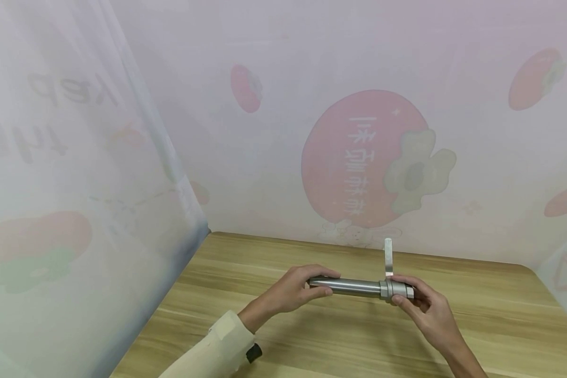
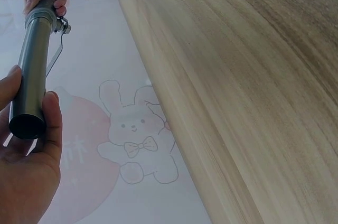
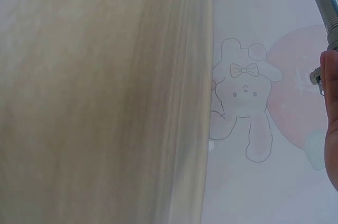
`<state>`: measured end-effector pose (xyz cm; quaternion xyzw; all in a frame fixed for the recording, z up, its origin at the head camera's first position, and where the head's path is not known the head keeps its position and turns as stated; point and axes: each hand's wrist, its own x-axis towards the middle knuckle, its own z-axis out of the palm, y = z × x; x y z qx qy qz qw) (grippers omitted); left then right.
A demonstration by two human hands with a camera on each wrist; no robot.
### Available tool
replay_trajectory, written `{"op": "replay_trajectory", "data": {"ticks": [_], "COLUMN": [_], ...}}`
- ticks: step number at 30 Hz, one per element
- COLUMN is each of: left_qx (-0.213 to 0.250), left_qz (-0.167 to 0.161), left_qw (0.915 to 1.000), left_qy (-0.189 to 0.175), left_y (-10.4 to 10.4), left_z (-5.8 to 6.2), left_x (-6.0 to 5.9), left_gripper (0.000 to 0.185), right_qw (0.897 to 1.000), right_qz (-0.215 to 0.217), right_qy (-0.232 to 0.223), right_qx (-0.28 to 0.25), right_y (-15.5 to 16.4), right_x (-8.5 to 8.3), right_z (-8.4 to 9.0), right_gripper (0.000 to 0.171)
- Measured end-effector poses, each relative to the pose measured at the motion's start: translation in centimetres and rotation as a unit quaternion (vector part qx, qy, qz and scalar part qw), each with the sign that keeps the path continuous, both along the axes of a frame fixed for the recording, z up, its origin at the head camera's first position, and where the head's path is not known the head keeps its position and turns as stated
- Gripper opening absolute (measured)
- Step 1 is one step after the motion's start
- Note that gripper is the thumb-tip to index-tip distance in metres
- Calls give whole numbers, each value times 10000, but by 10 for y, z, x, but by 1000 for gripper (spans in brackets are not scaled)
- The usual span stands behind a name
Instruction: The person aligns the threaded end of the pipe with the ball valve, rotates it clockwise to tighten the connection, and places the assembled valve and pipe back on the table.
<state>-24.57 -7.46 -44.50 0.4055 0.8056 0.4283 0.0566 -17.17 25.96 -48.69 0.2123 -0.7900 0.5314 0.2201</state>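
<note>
A steel pipe (image 1: 354, 286) joined to a ball valve (image 1: 394, 289) is held level above the table between both hands. My left hand (image 1: 295, 287) grips the pipe's free end, thumb on the near side and fingers on the far side. In the left wrist view, that pipe end (image 2: 27, 126) looks dark and round between thumb and fingers. My right hand (image 1: 430, 312) grips the valve body, thumb in front and fingers behind. The valve's flat lever handle (image 1: 388, 256) points away from me, toward the back of the table.
The wood-grain table (image 1: 340, 336) spreads beneath both hands. Behind it hangs a pale curtain (image 1: 274, 173) printed with red fruit, and another curtain (image 1: 75, 184) runs along the left side. A small black object (image 1: 253, 353) shows by the left sleeve cuff.
</note>
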Motion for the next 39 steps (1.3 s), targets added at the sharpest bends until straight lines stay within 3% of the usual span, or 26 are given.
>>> {"op": "replay_trajectory", "data": {"ticks": [18,39], "left_qx": [185,-3], "left_qz": [-136,115], "left_qw": [9995,9993], "left_qy": [220,344], "left_y": [-1,1], "left_z": [-1,0], "left_x": [0,1], "left_gripper": [43,50], "right_qw": [9998,9999], "right_qz": [-79,-8], "right_qy": [151,150], "right_qx": [57,0], "right_y": [-2,-2], "right_x": [1,1], "right_z": [0,1], "right_gripper": [45,44]}}
